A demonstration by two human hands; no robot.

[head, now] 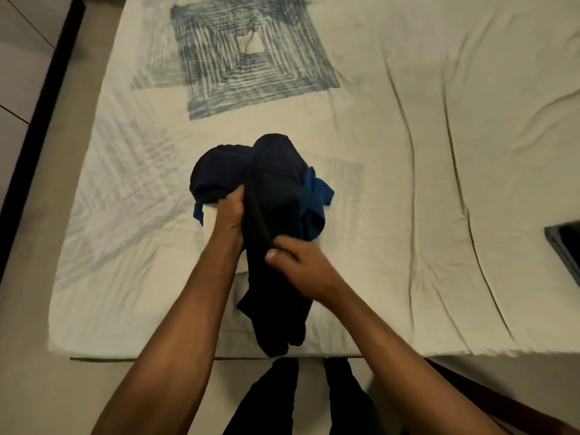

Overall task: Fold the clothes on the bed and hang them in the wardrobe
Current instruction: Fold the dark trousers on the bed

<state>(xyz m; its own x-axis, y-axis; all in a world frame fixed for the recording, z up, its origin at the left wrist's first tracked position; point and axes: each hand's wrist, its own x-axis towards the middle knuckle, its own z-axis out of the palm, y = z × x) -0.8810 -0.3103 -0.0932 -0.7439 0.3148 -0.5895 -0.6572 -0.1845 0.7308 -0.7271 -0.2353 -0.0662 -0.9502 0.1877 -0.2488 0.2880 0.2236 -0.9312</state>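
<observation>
A dark navy garment (276, 183) is bunched up near the front edge of the bed (408, 152), one end hanging down over the mattress edge. My left hand (230, 215) grips its left side with curled fingers. My right hand (298, 262) pinches a dark fold of the same garment a little lower. Under the pile lie a bright blue garment (317, 196) and something white (210, 221), both mostly hidden.
The bed has a cream sheet with blue-grey square prints (244, 51). A dark flat object (565, 243) lies at the right edge of the view. A dark bed frame (40, 114) runs along the left, with pale floor beyond. My dark trouser legs show below the mattress.
</observation>
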